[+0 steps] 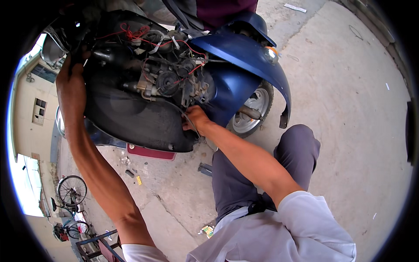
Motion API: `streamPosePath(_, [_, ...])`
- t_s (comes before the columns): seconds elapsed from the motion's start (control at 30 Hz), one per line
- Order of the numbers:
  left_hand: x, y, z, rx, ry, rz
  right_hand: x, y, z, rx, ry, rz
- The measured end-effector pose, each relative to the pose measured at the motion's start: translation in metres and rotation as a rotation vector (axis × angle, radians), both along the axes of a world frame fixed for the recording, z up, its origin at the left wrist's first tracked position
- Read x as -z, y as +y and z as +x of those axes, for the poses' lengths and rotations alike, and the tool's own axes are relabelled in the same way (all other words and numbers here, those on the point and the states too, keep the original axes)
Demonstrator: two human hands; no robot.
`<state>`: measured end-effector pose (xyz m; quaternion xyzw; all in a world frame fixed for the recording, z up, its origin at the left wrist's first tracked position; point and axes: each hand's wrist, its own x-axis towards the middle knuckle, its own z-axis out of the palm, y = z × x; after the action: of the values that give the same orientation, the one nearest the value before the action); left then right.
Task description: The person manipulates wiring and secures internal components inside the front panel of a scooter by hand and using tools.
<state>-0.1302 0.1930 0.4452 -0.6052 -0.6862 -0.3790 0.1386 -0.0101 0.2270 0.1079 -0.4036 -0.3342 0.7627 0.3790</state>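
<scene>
A scooter with dark blue bodywork stands before me with its mechanical parts bare. A long black plastic panel lies along its near side. My left hand is closed round the dark far-left end of this panel, its fingertips partly lost in shadow. At the panel's right end, my right hand has its bent fingers closed at the edge, right beside the blue bodywork. A thin dark cable passes by those fingers. Red wires loop loosely above the carburettor and hoses.
The rear wheel and exhaust sit right of my hands. Beneath the panel lie a dark red flat piece and small loose parts. A person in maroon clothing is across the scooter. Bicycles stand at left.
</scene>
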Motion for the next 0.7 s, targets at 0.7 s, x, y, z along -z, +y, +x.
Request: streamPosePath(0.7, [0.003,0.0,-0.015,0.144,0.056,0.073,-0.032,-0.038,0.048,0.007,0.168,-0.068])
